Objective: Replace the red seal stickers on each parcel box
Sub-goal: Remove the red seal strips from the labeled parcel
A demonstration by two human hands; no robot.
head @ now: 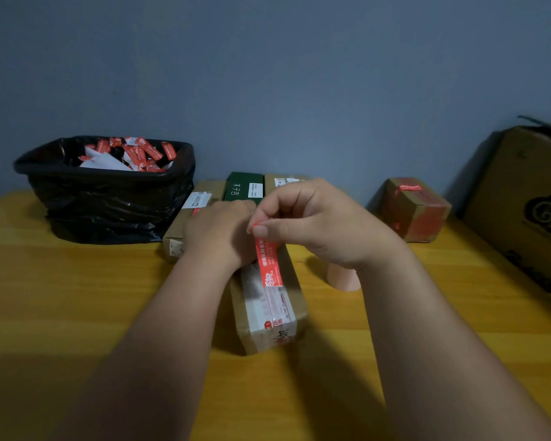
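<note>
A long brown parcel box with white tape lies lengthwise on the yellow table in front of me. A red seal sticker runs down from my fingers onto its top. My right hand pinches the sticker's upper end between thumb and forefinger, above the box's far end. My left hand rests on the far end of the box with curled fingers; what they hold is hidden.
A bin lined with a black bag stands back left, with several used red stickers and white backing papers inside. More parcels lie behind my hands. A small red-taped box sits at right, beside a large carton. A pink cylinder shows under my right wrist.
</note>
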